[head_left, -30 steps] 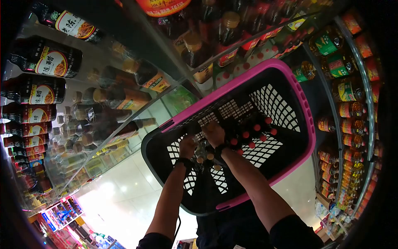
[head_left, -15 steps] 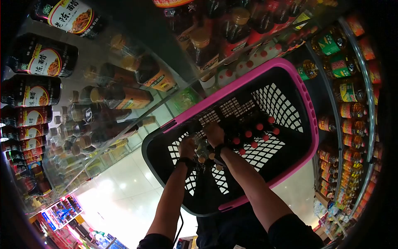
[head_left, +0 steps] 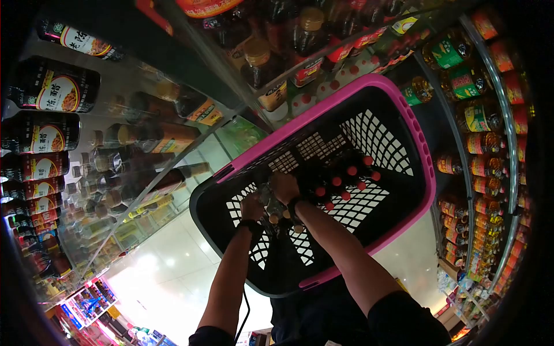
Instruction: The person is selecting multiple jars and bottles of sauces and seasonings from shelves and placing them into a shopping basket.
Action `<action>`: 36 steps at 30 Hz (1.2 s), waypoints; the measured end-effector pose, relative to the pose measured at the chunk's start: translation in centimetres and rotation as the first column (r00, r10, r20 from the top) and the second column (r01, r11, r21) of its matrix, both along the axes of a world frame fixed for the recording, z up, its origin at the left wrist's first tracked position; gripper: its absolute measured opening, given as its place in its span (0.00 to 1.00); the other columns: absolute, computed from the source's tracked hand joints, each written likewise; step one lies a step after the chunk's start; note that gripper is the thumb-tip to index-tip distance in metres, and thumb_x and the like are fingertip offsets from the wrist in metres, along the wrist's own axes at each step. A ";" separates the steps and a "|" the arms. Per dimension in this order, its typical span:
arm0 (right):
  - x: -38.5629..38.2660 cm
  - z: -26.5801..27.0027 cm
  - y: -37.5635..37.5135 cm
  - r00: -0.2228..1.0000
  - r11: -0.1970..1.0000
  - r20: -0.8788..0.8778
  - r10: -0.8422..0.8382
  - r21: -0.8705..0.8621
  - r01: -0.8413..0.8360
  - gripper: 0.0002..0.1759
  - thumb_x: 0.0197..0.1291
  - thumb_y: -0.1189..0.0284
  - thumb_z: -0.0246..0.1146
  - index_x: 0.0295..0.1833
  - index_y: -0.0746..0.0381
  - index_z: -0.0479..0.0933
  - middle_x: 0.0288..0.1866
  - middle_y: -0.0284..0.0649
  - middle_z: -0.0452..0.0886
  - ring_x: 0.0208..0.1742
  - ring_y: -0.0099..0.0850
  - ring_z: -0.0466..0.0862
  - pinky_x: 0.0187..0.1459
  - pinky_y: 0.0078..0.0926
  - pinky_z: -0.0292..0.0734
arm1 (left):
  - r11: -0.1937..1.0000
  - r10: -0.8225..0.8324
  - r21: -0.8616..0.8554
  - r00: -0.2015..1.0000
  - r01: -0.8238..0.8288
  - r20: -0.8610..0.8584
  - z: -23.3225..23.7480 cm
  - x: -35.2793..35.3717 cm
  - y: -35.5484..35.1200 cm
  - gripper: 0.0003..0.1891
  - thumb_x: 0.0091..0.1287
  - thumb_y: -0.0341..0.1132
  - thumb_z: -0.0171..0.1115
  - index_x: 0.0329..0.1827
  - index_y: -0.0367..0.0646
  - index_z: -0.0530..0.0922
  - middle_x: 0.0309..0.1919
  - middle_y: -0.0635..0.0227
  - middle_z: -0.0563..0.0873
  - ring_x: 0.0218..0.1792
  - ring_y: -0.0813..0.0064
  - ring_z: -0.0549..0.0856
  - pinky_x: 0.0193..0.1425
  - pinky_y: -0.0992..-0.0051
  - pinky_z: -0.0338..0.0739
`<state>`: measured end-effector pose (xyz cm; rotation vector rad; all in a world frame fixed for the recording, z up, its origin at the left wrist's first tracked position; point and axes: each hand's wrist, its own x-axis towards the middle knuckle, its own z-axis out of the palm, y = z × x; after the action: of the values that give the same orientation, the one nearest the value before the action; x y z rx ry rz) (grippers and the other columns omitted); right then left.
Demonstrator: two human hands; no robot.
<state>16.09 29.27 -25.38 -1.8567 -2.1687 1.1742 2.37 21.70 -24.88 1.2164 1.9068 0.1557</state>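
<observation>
Both of my hands reach down into a black basket with a pink rim (head_left: 424,167). On the basket's left side, my left hand (head_left: 251,207) is curled beside a few bottles with tan caps (head_left: 274,219). Just right of it, my right hand (head_left: 284,187) is closed against the same group of bottles. Dark shade hides most of the fingers and what they grip. Several dark bottles with red caps (head_left: 337,181) lie in the basket to the right of my hands.
Glass shelves with dark vinegar bottles (head_left: 57,92) stand on the left. More sauce bottles (head_left: 311,29) line the shelf beyond the basket. Oil bottles (head_left: 482,115) fill the curved shelves on the right. Pale floor tiles (head_left: 167,259) show below.
The basket, its bottles and my hands appear slightly further left in view. The shelves have shifted too. My hands stay at the tan-capped bottles.
</observation>
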 end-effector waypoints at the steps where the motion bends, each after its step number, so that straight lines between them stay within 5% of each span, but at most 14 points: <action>1: -0.3 -0.6 -0.4 1.000 1.000 -0.002 -0.002 0.001 0.002 0.10 0.50 0.66 0.55 0.28 0.62 0.75 0.28 0.46 0.79 0.32 0.46 0.81 0.34 0.42 0.75 | 0.999 -0.012 0.032 0.999 0.013 -0.037 0.2 -0.1 0.0 0.14 0.55 0.36 0.58 0.44 0.45 0.80 0.39 0.56 0.83 0.43 0.56 0.81 0.47 0.62 0.75; 6: -1.4 -0.2 -1.2 0.993 0.999 -0.111 0.039 -0.016 -0.041 0.10 0.50 0.66 0.55 0.29 0.62 0.76 0.26 0.47 0.79 0.31 0.44 0.81 0.33 0.42 0.75 | 0.995 0.027 0.093 0.997 -0.021 -0.070 -0.9 -0.5 -1.2 0.15 0.55 0.37 0.59 0.46 0.47 0.80 0.41 0.56 0.83 0.44 0.58 0.81 0.47 0.63 0.76; 11: -2.5 -2.0 -2.1 0.999 0.998 -0.028 0.043 -0.046 -0.044 0.11 0.48 0.65 0.57 0.28 0.61 0.77 0.27 0.47 0.79 0.31 0.44 0.81 0.33 0.42 0.76 | 0.983 0.000 0.184 0.990 0.026 -0.140 -2.8 -0.2 -1.8 0.16 0.56 0.39 0.59 0.47 0.47 0.80 0.40 0.56 0.83 0.44 0.60 0.82 0.47 0.63 0.76; 13: -2.4 -1.1 -2.2 1.000 0.999 0.008 0.010 -0.039 -0.010 0.11 0.48 0.65 0.57 0.28 0.61 0.77 0.27 0.47 0.79 0.32 0.45 0.81 0.33 0.43 0.76 | 0.998 -0.045 -0.056 0.967 0.032 -0.252 -3.1 -0.1 -1.7 0.26 0.55 0.39 0.60 0.58 0.45 0.71 0.37 0.53 0.83 0.42 0.57 0.82 0.43 0.62 0.77; 14: -2.2 -0.9 -2.4 0.999 0.999 0.016 0.033 -0.011 -0.033 0.11 0.47 0.64 0.57 0.28 0.62 0.78 0.27 0.48 0.80 0.32 0.45 0.81 0.33 0.43 0.76 | 0.989 0.119 -0.070 0.976 -0.134 -0.180 -0.9 0.5 -0.9 0.39 0.53 0.41 0.62 0.67 0.40 0.55 0.33 0.49 0.83 0.37 0.53 0.83 0.38 0.61 0.77; 17: -2.0 2.2 -2.2 1.000 0.998 0.026 0.004 -0.057 -0.002 0.12 0.46 0.63 0.59 0.28 0.61 0.79 0.28 0.47 0.80 0.32 0.44 0.82 0.33 0.42 0.77 | 0.992 0.123 -0.026 0.985 -0.127 -0.121 0.3 1.0 -0.2 0.43 0.55 0.36 0.60 0.69 0.36 0.43 0.30 0.44 0.82 0.36 0.47 0.82 0.37 0.55 0.75; 19: -2.2 2.8 -2.5 0.998 0.990 0.031 -0.048 -0.130 0.052 0.12 0.46 0.63 0.59 0.28 0.60 0.79 0.28 0.46 0.81 0.33 0.43 0.82 0.34 0.41 0.77 | 0.992 0.112 -0.040 0.987 -0.117 -0.116 1.3 1.1 0.1 0.41 0.55 0.37 0.60 0.68 0.37 0.47 0.31 0.44 0.82 0.36 0.46 0.81 0.38 0.54 0.74; 21: -2.6 0.9 -4.1 0.993 0.983 0.025 0.118 0.141 -0.121 0.12 0.43 0.61 0.62 0.28 0.58 0.80 0.29 0.45 0.81 0.33 0.42 0.82 0.34 0.38 0.77 | 0.993 0.100 -0.054 0.989 -0.107 -0.111 1.5 1.0 -0.1 0.39 0.56 0.39 0.60 0.67 0.38 0.50 0.31 0.44 0.81 0.36 0.46 0.81 0.39 0.53 0.74; 22: -2.7 0.0 -4.6 0.992 0.982 0.025 0.121 0.143 -0.123 0.12 0.43 0.61 0.62 0.28 0.58 0.80 0.29 0.45 0.81 0.33 0.42 0.82 0.34 0.38 0.77 | 0.997 0.075 -0.011 0.990 -0.077 -0.118 1.4 1.0 -0.5 0.35 0.55 0.39 0.61 0.64 0.39 0.55 0.32 0.45 0.81 0.37 0.46 0.81 0.40 0.52 0.73; 26: -2.5 -0.2 -5.1 0.992 0.995 0.078 0.095 0.013 -0.097 0.12 0.43 0.60 0.62 0.29 0.58 0.80 0.29 0.44 0.82 0.33 0.42 0.83 0.35 0.37 0.77 | 0.986 0.029 0.167 0.993 -0.009 -0.117 1.0 0.8 -1.2 0.24 0.53 0.39 0.62 0.52 0.40 0.69 0.34 0.48 0.82 0.40 0.47 0.80 0.42 0.53 0.74; 29: -2.1 1.6 -4.7 0.992 0.994 0.067 0.105 -0.050 -0.102 0.13 0.44 0.61 0.61 0.31 0.58 0.80 0.30 0.45 0.81 0.33 0.42 0.83 0.35 0.38 0.77 | 0.995 0.010 0.095 0.994 0.001 -0.110 1.4 0.7 -1.2 0.18 0.52 0.37 0.61 0.44 0.39 0.73 0.35 0.49 0.82 0.41 0.49 0.80 0.42 0.54 0.74; 31: -1.9 1.5 -4.8 0.990 0.988 0.058 0.129 -0.090 -0.123 0.13 0.46 0.62 0.61 0.32 0.59 0.80 0.31 0.46 0.81 0.34 0.41 0.82 0.35 0.39 0.77 | 0.997 0.009 0.071 0.996 -0.003 -0.085 1.9 0.6 -1.4 0.17 0.52 0.37 0.60 0.43 0.38 0.74 0.36 0.49 0.82 0.41 0.48 0.80 0.42 0.55 0.74; 34: -0.3 0.0 -5.6 0.979 0.971 -0.077 0.191 0.160 -0.177 0.13 0.51 0.64 0.57 0.36 0.61 0.79 0.34 0.48 0.80 0.37 0.42 0.82 0.36 0.40 0.76 | 0.999 0.014 -0.039 0.995 -0.017 -0.097 3.4 0.3 -1.1 0.23 0.50 0.42 0.62 0.47 0.36 0.73 0.39 0.48 0.81 0.42 0.49 0.80 0.44 0.57 0.74; 36: 1.8 3.4 -4.0 0.878 0.855 0.066 0.475 0.202 -0.478 0.11 0.55 0.66 0.55 0.39 0.61 0.78 0.35 0.48 0.80 0.38 0.44 0.81 0.38 0.43 0.75 | 0.993 0.038 -0.102 0.989 -0.053 -0.141 5.6 0.6 -0.6 0.30 0.48 0.46 0.65 0.52 0.36 0.71 0.42 0.48 0.80 0.44 0.50 0.79 0.46 0.59 0.74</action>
<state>17.92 25.23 -21.95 -1.2799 -2.7345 0.9288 2.95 21.06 -19.32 1.1390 2.0370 -0.0061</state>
